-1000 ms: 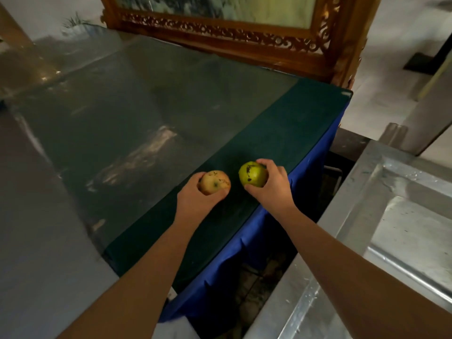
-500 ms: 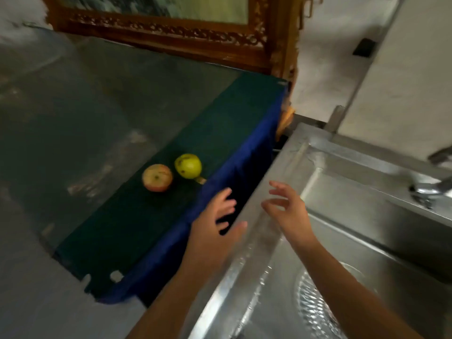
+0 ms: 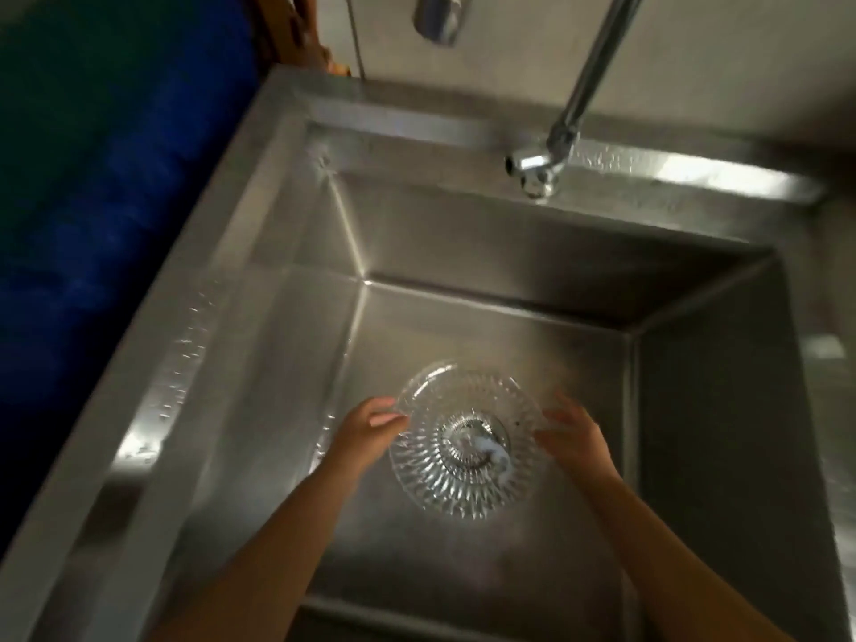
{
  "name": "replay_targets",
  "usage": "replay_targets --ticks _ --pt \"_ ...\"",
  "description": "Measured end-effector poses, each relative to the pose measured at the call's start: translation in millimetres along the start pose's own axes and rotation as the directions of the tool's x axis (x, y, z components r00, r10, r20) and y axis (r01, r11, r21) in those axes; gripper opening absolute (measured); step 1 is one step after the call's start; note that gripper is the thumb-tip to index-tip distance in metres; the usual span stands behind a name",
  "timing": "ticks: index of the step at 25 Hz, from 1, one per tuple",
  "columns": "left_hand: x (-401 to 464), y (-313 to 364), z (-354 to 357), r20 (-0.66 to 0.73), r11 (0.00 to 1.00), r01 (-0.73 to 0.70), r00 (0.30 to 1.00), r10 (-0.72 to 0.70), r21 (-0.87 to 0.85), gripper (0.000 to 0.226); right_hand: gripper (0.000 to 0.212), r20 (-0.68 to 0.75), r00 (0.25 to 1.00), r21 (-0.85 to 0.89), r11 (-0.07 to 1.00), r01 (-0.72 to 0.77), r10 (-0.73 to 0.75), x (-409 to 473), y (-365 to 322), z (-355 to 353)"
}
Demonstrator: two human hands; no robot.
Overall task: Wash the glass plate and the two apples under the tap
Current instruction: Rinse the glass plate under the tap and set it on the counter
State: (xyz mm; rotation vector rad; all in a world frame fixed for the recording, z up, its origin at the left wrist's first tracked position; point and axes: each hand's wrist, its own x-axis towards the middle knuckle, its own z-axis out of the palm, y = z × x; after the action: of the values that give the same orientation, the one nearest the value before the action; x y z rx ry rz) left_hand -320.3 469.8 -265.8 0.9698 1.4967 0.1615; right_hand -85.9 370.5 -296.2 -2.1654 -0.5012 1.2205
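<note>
Hands: left hand (image 3: 366, 433) and right hand (image 3: 574, 440) flank the cut-glass plate (image 3: 463, 449), fingers loosely curled at opposite rims; whether either has actually closed on it, I cannot tell.
Plate position: low in the steel sink (image 3: 259, 326), over the drain.
Residue: dark specks and a pale smear on the glass.
Tap (image 3: 539, 171): above the far wall, no water visible.
Apples: out of view.
Progress: washing apparently not begun; plate and both apples remain.

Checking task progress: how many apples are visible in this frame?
0. No apples show; only the glass plate in the sink, between left hand and right hand. They may lie outside the view.
</note>
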Motion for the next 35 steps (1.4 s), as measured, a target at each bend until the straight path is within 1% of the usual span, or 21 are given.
replay_targets --ticks 2,3,5,6,8,9,11,13,14,17,19,21,22,23,24,25,26,27,29,31,35 --pt "18.3 -19.4 10.3 -0.045 0.996 0.074 0.996 -0.072 0.041 0.05 0.07 -0.028 0.999 -0.18 0.983 -0.021 0.016 14.0 29.0 -2.1" --pt "25.8 -28.0 14.4 -0.069 0.991 0.11 0.992 -0.104 0.082 0.053 0.069 -0.01 1.0 -0.223 0.975 -0.013 0.011 19.7 40.9 -0.3" --pt "41.1 -47.8 21.8 -0.084 0.969 0.181 0.982 -0.169 0.167 0.052 0.062 0.036 0.999 -0.197 0.98 0.002 0.005 32.9 62.6 8.6" --pt "46.9 -56.6 24.6 -0.071 0.962 0.209 0.977 -0.199 0.175 0.044 0.055 0.034 0.999 -0.175 0.985 0.001 0.005 38.2 70.0 15.0" --pt "56.1 -69.9 29.7 -0.041 0.962 0.226 0.974 -0.223 0.15 0.021 0.041 -0.024 0.999 -0.14 0.99 -0.024 0.021 46.7 77.8 26.1" --pt "60.7 -74.9 32.3 -0.036 0.968 0.223 0.975 -0.22 0.118 0.018 0.035 -0.063 0.997 -0.118 0.992 -0.048 0.041 51.1 79.2 30.1" --pt "66.1 -81.8 34.1 -0.052 0.976 0.217 0.975 -0.215 0.025 0.026 0.025 -0.114 0.99 -0.085 0.992 -0.092 0.082 57.6 78.7 33.0" --pt "61.2 -83.3 32.8 -0.047 0.98 0.189 0.98 -0.192 -0.068 0.032 0.02 -0.113 0.988 -0.024 0.993 -0.113 0.109 57.1 73.5 28.7" --pt "55.5 -81.1 30.5 -0.017 0.977 0.174 0.984 -0.177 -0.12 0.034 0.019 -0.111 0.988 -0.007 0.994 -0.105 0.103 55.7 68.4 24.9" --pt "35.3 -61.7 12.9 0.077 0.961 0.104 0.993 -0.087 -0.257 0.038 0.03 -0.127 0.991 -0.02 0.998 -0.053 0.05 46.5 35.7 8.9" --pt "25.1 -39.2 -5.5 0.086 0.95 0.038 0.996 -0.012 -0.309 0.038 0.034 -0.081 0.996 0.073 0.997 -0.041 0.047 37.7 3.1 -3.9" --pt "16.1 -16.2 -23.4 0.066 0.931 -0.031 0.996 0.059 -0.365 0.039 0.027 -0.088 0.996 0.115 0.993 0.04 -0.03 27.3 -36.8 -16.5" --pt "10.8 -5.0 -30.8 0.054 0.918 -0.058 0.995 0.086 -0.391 0.039 0.021 -0.087 0.993 0.187 0.978 0.092 -0.077 20.4 -60.5 -21.4" --pt "5.5 4.3 -37.5 0.041 0.906 -0.08 0.993 0.106 -0.415 0.039 0.021 -0.041 0.994 0.354 0.929 0.106 -0.098 12.5 -87.2 -24.5" --pt "-0.6 13.8 -43.6 0.027 0.896 -0.101 0.992 0.124 -0.432 0.04 0.029 0.042 0.994 0.562 0.825 0.064 -0.106 4.5 -116.2 -27.6" --pt "-6.2 20.0 -48.4 0.015 0.886 -0.117 0.99 0.138 -0.449 0.041 0.039 0.141 0.984 0.729 0.684 -0.03 -0.107 -1.7 -141.7 -29.8" --pt "-10.9 24.8 -51.9 0.006 0.875 -0.13 0.989 0.15 -0.466 0.041 0.046 0.223 0.967 0.821 0.56 -0.117 -0.125 -8.1 -165.9 -32.7" --pt "-14.5 29.0 -54.7 0.0 0.864 -0.146 0.986 0.167 -0.482 0.041 0.049 0.284 0.946 0.861 0.475 -0.181 -0.155 -14.2 -188.3 -35.5" --pt "-20.1 35.5 -57.2 -0.011 0.846 -0.17 0.981 0.191 -0.505 0.039 0.052 0.338 0.92 0.871 0.437 -0.225 -0.199 -24.2 -220.3 -39.2" --pt "-23.6 39.6 -57.4 -0.024 0.839 -0.181 0.98 0.197 -0.513 0.04 0.053 0.355 0.921 0.869 0.419 -0.262 -0.16 -30.7 -239.5 -42.6" --pt "-27.5 46.9 -59.0 -0.041 0.839 -0.198 0.978 0.206 -0.507 0.039 0.054 0.37 0.916 0.848 0.459 -0.265 -0.155 -28.3 -280.9 -50.1"
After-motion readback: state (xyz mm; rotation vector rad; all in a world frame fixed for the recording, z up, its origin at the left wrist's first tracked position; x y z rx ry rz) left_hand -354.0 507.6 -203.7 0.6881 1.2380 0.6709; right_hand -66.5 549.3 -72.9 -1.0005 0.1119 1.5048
